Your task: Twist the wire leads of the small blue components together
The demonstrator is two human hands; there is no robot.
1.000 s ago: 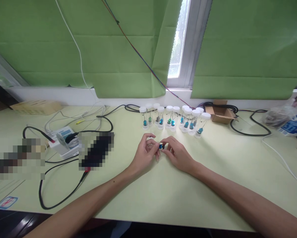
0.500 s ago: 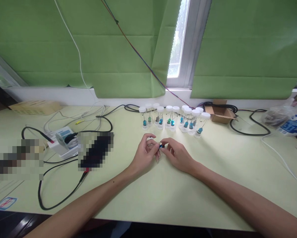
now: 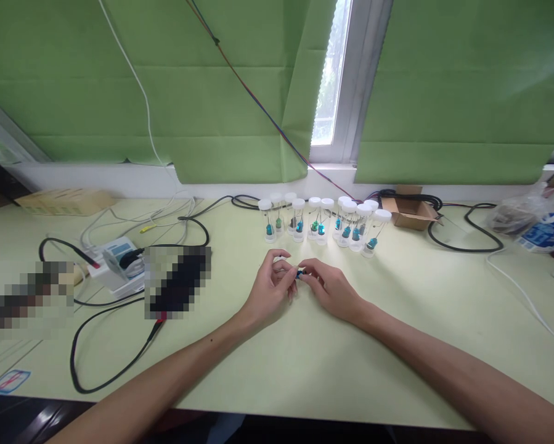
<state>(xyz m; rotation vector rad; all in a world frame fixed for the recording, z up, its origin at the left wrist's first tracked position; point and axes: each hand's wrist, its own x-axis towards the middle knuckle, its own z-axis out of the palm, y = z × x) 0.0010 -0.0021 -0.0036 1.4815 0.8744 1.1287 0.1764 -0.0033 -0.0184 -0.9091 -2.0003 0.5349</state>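
A small dark blue piece (image 3: 299, 274) sits between the fingertips of both hands, low over the table; its exact kind is too small to make out. My left hand (image 3: 273, 285) is closed on its left end, thumb against curled fingers. From the right, the thumb and forefinger of my right hand (image 3: 334, 288) pinch the other end. Just beyond the hands stand several clear capped vials (image 3: 321, 229) with white lids, each holding a small blue or green part with thin wires. The rightmost vial (image 3: 375, 234) leans slightly to the right.
Behind the vials lies an open cardboard box (image 3: 410, 217) with black cable over it. At left are a white power strip (image 3: 119, 271), a looped black cable (image 3: 76, 364) and a blurred dark object (image 3: 179, 280). A blue-white package (image 3: 549, 233) rests at far right.
The right fingers have shifted very slightly around the blue piece. Both hands otherwise keep their place, and the vials stand as before.
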